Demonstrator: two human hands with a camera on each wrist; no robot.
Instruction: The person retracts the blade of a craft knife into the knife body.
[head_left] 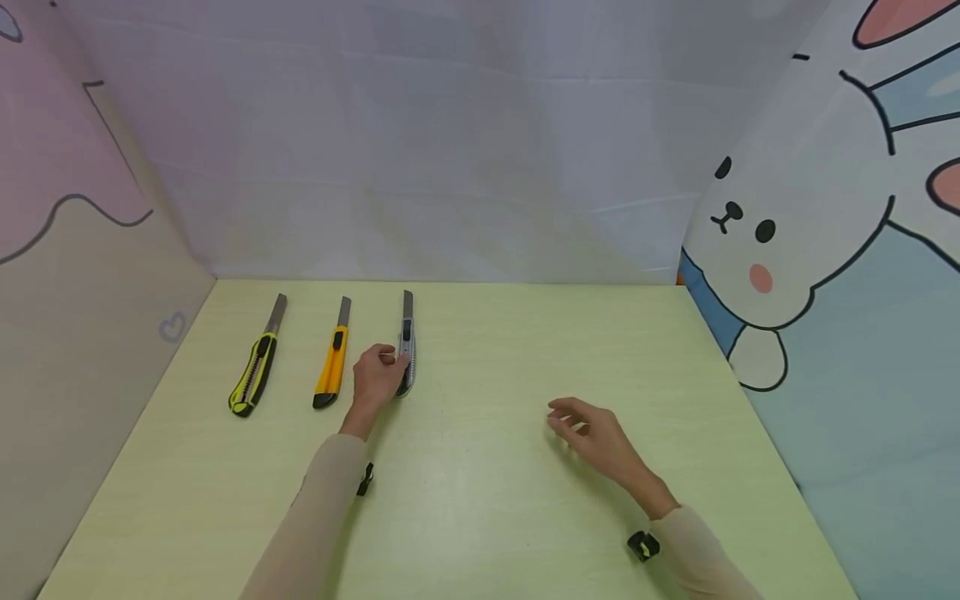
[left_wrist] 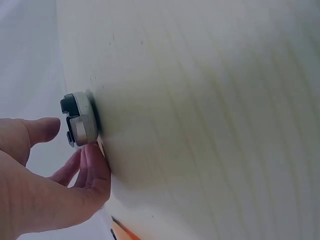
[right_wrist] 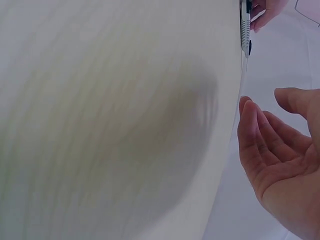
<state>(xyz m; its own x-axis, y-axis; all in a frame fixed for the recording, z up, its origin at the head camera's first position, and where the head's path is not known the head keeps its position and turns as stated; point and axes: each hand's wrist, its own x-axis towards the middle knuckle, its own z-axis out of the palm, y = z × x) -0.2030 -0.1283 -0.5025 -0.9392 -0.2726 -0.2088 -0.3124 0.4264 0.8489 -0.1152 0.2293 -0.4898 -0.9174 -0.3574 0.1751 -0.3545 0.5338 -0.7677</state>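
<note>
My left hand [head_left: 379, 375] is at a grey box cutter [head_left: 407, 350] that lies on the table with its blade out, pointing to the back. In the left wrist view the fingertips touch or nearly touch the side of the grey box cutter [left_wrist: 82, 120], while the thumb [left_wrist: 45, 130] stands apart from it. Left of that hand lies an orange box cutter [head_left: 332, 367] with a black end. Farther left is a green and black box cutter [head_left: 255, 373], blade also out. Over the table's right half my right hand [head_left: 596, 437] hovers with loosely bent fingers, holding nothing.
The pale wooden table [head_left: 480, 500] meets a white sheet [head_left: 450, 167] at its back edge. Cloth walls close both sides, the right one printed with a rabbit [head_left: 795, 208]. A small black device hangs at each wrist.
</note>
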